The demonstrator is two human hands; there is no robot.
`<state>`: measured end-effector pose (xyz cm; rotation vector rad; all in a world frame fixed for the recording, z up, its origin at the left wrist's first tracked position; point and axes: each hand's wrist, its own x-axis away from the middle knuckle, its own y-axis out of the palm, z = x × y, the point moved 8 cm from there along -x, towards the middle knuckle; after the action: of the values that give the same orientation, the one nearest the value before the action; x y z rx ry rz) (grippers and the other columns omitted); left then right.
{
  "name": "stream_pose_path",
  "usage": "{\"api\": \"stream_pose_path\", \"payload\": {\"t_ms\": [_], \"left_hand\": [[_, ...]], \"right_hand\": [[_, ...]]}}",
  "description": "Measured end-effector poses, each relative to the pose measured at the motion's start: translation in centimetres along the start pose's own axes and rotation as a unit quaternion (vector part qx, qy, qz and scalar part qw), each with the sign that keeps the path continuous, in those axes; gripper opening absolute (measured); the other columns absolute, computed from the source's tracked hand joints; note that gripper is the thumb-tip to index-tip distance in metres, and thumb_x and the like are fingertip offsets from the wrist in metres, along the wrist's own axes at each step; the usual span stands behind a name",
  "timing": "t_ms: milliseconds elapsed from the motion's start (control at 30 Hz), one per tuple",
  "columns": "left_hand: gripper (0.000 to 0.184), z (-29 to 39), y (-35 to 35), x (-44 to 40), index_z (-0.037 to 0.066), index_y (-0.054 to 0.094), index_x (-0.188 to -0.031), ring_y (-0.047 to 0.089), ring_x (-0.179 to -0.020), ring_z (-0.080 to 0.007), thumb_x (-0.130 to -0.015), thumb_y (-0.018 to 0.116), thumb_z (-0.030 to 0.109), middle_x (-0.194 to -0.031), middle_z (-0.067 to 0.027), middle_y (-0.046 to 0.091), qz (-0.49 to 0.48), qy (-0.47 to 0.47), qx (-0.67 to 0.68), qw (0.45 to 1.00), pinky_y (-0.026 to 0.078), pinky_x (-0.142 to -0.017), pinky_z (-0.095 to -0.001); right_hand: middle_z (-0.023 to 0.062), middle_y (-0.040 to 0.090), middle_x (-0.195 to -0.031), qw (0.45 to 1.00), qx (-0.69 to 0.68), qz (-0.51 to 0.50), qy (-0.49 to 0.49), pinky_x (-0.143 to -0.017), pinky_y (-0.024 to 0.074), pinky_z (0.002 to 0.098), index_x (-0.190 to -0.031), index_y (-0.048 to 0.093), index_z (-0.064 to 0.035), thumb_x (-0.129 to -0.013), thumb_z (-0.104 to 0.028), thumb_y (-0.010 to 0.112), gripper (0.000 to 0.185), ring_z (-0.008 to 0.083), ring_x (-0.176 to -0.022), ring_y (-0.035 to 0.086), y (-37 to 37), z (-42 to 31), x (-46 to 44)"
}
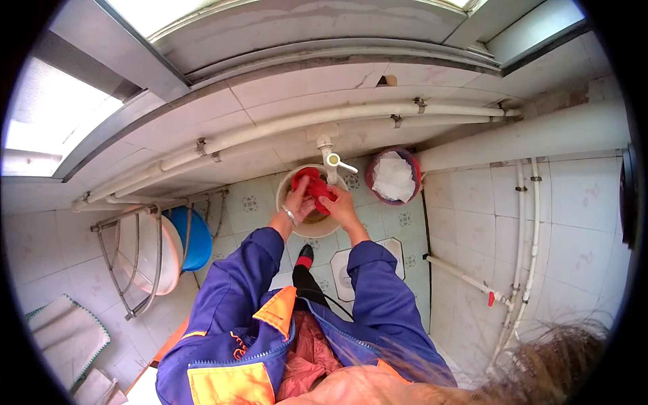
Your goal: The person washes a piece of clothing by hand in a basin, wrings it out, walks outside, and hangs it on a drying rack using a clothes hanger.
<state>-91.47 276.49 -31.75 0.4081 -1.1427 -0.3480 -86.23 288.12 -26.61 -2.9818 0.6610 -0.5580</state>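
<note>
A bunched red cloth point(314, 188) is held between my two hands, over a pale round bucket point(281, 202) below the tap. My left hand point(298, 200), with a silver bracelet at the wrist, grips the cloth from the left. On the other side my right hand point(341, 204) has its fingers closed on the cloth's right part. Just above stands the white tap point(333, 162), its lever pointing right. Brownish water seems to lie in the bucket, mostly covered by the hands and cloth.
Right of the tap stands a dark red bucket point(370, 177) with white cloth or paper. A metal wall rack point(160, 256) at left holds a pink basin point(172, 250) and a blue basin point(196, 236). Pipes point(270, 127) run along the wall. A squat toilet point(343, 273) lies in the floor.
</note>
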Motion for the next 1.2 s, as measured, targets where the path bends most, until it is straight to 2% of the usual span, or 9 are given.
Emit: {"api": "stream_pose_path", "payload": {"t_ms": [167, 333, 433, 500, 633, 800, 967, 1067, 1200], "left_hand": [[0.031, 0.0, -2.7, -2.4, 0.014, 0.051, -0.104, 0.058, -0.064, -0.0178, -0.082, 0.059, 0.034, -0.079, -0.0049, 0.057, 0.058, 0.076, -0.031, 0.995, 0.049, -0.049, -0.0280], [0.030, 1.4, -5.1, -2.0, 0.014, 0.052, -0.099, 0.055, -0.058, -0.0151, -0.081, 0.060, 0.036, -0.071, -0.0024, 0.052, 0.152, 0.053, -0.101, 0.982, 0.045, -0.044, -0.0263], [0.027, 0.3, -3.5, -0.7, 0.014, 0.055, -0.094, 0.054, -0.058, -0.0135, -0.081, 0.059, 0.038, -0.073, -0.0014, 0.054, 0.107, 0.063, 0.009, 0.992, 0.044, -0.046, -0.0250], [0.029, 1.4, -1.3, 1.2, 0.013, 0.056, -0.094, 0.054, -0.059, -0.0130, -0.082, 0.058, 0.040, -0.081, -0.0021, 0.057, 0.100, 0.150, -0.170, 0.969, 0.045, -0.051, -0.0247], [0.033, 0.0, 1.4, 1.5, 0.009, 0.060, -0.092, 0.055, -0.061, -0.0127, -0.084, 0.055, 0.041, -0.079, -0.0020, 0.060, 0.026, 0.124, -0.201, 0.971, 0.044, -0.055, -0.0260], [0.040, 3.8, 1.3, 1.9, 0.001, 0.064, -0.080, 0.056, -0.060, -0.0149, -0.086, 0.049, 0.037, -0.062, -0.0051, 0.059, 0.089, 0.325, -0.485, 0.807, 0.043, -0.058, -0.0316], [0.034, 3.5, -1.7, 0.9, -0.001, 0.062, -0.082, 0.059, -0.069, -0.0306, -0.086, 0.048, 0.030, -0.073, -0.0173, 0.062, 0.101, 0.196, -0.376, 0.900, 0.045, -0.069, -0.0366], [0.026, 4.4, -1.8, 1.1, 0.000, 0.061, -0.090, 0.058, -0.080, -0.0341, -0.081, 0.051, 0.023, -0.082, -0.0170, 0.062, 0.131, 0.238, -0.527, 0.805, 0.045, -0.075, -0.0387], [0.035, 4.3, 4.2, 4.7, 0.002, 0.054, -0.105, 0.056, -0.090, -0.0348, -0.072, 0.057, 0.013, -0.093, -0.0171, 0.060, 0.012, 0.431, -0.570, 0.699, 0.044, -0.081, -0.0401]], "right_hand": [[0.0068, 0.061, -0.093, 0.998, 0.045, -0.019, -0.050, -0.073, 0.0460, 0.0252, -0.099, 0.059, 0.0027, -0.073, -0.008, 0.066, 0.029, 0.0115, -0.082, 0.056, -0.1, -2.1, 0.3], [0.0042, 0.060, -0.089, 0.948, -0.291, -0.055, 0.120, -0.073, 0.0468, 0.0259, -0.100, 0.056, -0.0026, -0.077, -0.009, 0.064, 0.025, 0.0129, -0.081, 0.058, -0.7, -1.0, 0.6], [0.0039, 0.060, -0.089, 0.922, -0.362, -0.050, 0.129, -0.072, 0.0471, 0.0261, -0.098, 0.057, -0.0030, -0.081, -0.010, 0.060, 0.019, 0.0128, -0.080, 0.058, -0.1, -1.7, 0.8], [0.0037, 0.060, -0.090, 0.915, -0.380, -0.035, 0.133, -0.071, 0.0472, 0.0258, -0.098, 0.057, -0.0030, -0.082, -0.010, 0.059, 0.018, 0.0126, -0.080, 0.058, 0.2, -2.0, 0.8], [0.0029, 0.060, -0.089, 0.907, -0.393, 0.002, 0.152, -0.070, 0.0469, 0.0245, -0.097, 0.057, -0.0026, -0.085, -0.011, 0.055, 0.015, 0.0125, -0.080, 0.058, 0.6, -2.0, 1.0], [0.0025, 0.059, -0.084, 0.936, -0.325, 0.065, 0.120, -0.059, 0.0450, 0.0223, -0.096, 0.057, -0.0056, -0.086, -0.016, 0.054, 0.014, 0.0098, -0.070, 0.056, -1.3, -0.2, 0.1], [0.0017, 0.057, -0.079, 0.934, -0.318, 0.093, 0.132, -0.040, 0.0378, 0.0201, -0.094, 0.055, -0.0081, -0.089, -0.016, 0.048, 0.011, 0.0076, -0.059, 0.052, -2.4, -0.9, 0.6], [0.0008, 0.056, -0.079, 0.911, -0.351, 0.128, 0.175, -0.040, 0.0350, 0.0203, -0.095, 0.052, -0.0099, -0.088, -0.017, 0.047, 0.011, 0.0078, -0.059, 0.050, -1.7, -1.0, 1.2], [0.0019, 0.056, -0.079, 0.892, -0.424, 0.059, 0.144, -0.044, 0.0371, 0.0205, -0.097, 0.051, -0.0092, -0.088, -0.016, 0.046, 0.012, 0.0098, -0.059, 0.052, -0.3, -1.8, 0.4]]}}
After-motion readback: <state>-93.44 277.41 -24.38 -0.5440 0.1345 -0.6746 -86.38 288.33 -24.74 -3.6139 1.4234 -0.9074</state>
